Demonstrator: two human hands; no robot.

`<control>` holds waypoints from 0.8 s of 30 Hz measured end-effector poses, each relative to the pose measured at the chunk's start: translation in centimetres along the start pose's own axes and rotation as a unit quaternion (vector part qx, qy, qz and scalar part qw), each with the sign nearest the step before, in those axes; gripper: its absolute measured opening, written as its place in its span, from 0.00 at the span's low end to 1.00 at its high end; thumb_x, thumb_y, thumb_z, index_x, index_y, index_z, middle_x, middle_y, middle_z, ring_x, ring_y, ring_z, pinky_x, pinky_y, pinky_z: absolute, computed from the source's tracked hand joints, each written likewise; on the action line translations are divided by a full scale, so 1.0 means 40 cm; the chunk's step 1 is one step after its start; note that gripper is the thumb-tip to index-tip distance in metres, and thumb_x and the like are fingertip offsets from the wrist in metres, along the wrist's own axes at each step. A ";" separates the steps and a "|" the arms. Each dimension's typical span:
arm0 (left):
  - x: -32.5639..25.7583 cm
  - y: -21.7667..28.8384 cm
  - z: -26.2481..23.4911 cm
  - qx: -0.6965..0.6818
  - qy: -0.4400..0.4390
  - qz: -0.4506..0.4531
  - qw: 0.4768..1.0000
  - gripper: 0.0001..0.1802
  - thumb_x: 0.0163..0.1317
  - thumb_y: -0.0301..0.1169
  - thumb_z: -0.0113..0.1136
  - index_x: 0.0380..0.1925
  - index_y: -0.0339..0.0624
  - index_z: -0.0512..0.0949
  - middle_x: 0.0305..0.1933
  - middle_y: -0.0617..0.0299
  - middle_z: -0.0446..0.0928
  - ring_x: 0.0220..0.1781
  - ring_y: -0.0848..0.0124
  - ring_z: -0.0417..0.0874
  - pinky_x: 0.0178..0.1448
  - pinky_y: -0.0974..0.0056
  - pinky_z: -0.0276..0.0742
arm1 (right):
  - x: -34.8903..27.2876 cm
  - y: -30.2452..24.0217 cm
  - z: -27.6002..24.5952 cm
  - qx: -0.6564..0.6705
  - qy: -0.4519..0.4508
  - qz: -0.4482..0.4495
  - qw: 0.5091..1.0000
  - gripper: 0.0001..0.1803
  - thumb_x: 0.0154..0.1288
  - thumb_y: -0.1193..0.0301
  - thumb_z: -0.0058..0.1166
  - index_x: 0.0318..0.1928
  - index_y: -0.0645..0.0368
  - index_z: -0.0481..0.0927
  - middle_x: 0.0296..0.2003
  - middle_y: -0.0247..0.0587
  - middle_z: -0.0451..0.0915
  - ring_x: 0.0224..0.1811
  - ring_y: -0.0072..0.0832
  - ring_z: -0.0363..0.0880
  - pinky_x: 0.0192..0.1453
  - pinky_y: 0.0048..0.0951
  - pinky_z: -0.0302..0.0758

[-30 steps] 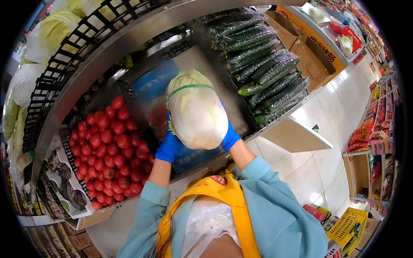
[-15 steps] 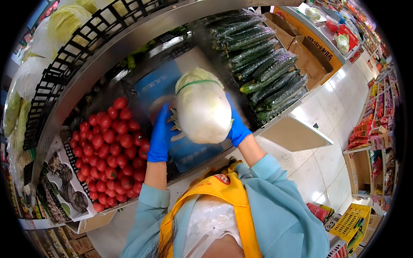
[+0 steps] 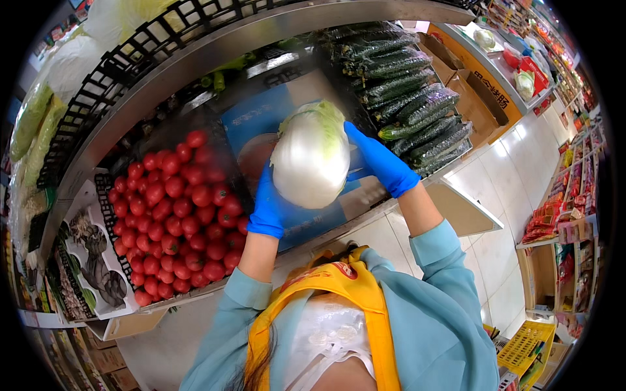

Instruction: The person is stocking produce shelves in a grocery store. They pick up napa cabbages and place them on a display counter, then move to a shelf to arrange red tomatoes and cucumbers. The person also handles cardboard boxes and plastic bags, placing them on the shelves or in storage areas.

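A pale Chinese cabbage [image 3: 312,156], white with light green leaf at its top right, is held up in front of me over a blue printed carton [image 3: 313,225]. My left hand [image 3: 266,205], in a blue glove, cups its lower left side; most of those fingers are hidden behind it. My right hand [image 3: 385,161], also blue-gloved, reaches in from the right, fingertips against the upper right edge. Other fingers of that hand show near the cabbage's lower right side. A gap is visible between the right palm and the cabbage.
Red tomatoes [image 3: 176,221] fill a crate on the left. Plastic-wrapped cucumbers [image 3: 417,111] lie in rows at the right. A metal shelf edge [image 3: 215,45] with a black basket [image 3: 124,72] crosses above. White trays of mushrooms [image 3: 104,274] stand far left.
The cabbage has turned in my hands, and the green band around it no longer shows. My right hand has shifted right and opened a gap at its palm; my left has moved lower.
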State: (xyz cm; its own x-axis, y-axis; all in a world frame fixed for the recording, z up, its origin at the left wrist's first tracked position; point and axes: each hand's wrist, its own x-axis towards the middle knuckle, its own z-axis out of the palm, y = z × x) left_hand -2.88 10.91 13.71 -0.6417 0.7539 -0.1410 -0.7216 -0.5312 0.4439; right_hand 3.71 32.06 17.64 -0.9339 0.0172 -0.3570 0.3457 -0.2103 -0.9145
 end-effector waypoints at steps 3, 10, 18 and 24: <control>0.006 -0.008 0.002 -0.016 -0.064 0.018 0.998 0.30 0.66 0.47 0.40 0.63 0.43 0.56 0.67 0.59 0.57 0.66 0.62 0.59 0.69 0.59 0.55 | -0.035 -0.004 0.001 -0.032 -0.017 -0.095 0.995 0.35 0.63 0.42 0.38 0.57 0.58 0.68 0.42 0.41 0.76 0.41 0.25 0.74 0.47 0.30 0.76; -0.014 -0.028 0.011 0.554 -0.025 0.287 0.781 0.33 0.62 0.39 0.50 0.64 0.41 0.52 0.66 0.55 0.57 0.65 0.62 0.61 0.68 0.58 0.55 | -0.013 0.160 0.063 0.416 -0.003 0.001 0.909 0.43 0.59 0.38 0.40 0.63 0.60 0.60 0.56 0.49 0.68 0.53 0.40 0.71 0.57 0.39 0.68; -0.009 -0.109 0.048 0.583 0.064 0.291 0.755 0.36 0.57 0.34 0.57 0.62 0.41 0.53 0.64 0.54 0.59 0.64 0.63 0.62 0.66 0.59 0.61 | 0.098 0.233 0.183 0.509 -0.037 -0.196 0.837 0.38 0.64 0.41 0.35 0.65 0.53 0.56 0.63 0.42 0.59 0.62 0.38 0.61 0.65 0.38 0.61; -0.036 -0.100 0.094 0.617 0.111 0.349 0.696 0.42 0.48 0.37 0.65 0.60 0.39 0.54 0.60 0.52 0.62 0.60 0.62 0.66 0.63 0.59 0.64 | 0.116 0.189 0.179 0.501 -0.035 -0.204 0.840 0.34 0.66 0.45 0.35 0.65 0.53 0.57 0.62 0.41 0.62 0.61 0.35 0.63 0.64 0.35 0.62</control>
State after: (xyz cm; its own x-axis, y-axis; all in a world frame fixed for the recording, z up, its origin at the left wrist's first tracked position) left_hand 1.89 13.40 15.46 -0.8472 0.3280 0.4178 0.4715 0.1018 0.8760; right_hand 1.33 23.54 10.45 -0.9714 0.2374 -0.0086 -0.2217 -0.9190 -0.3260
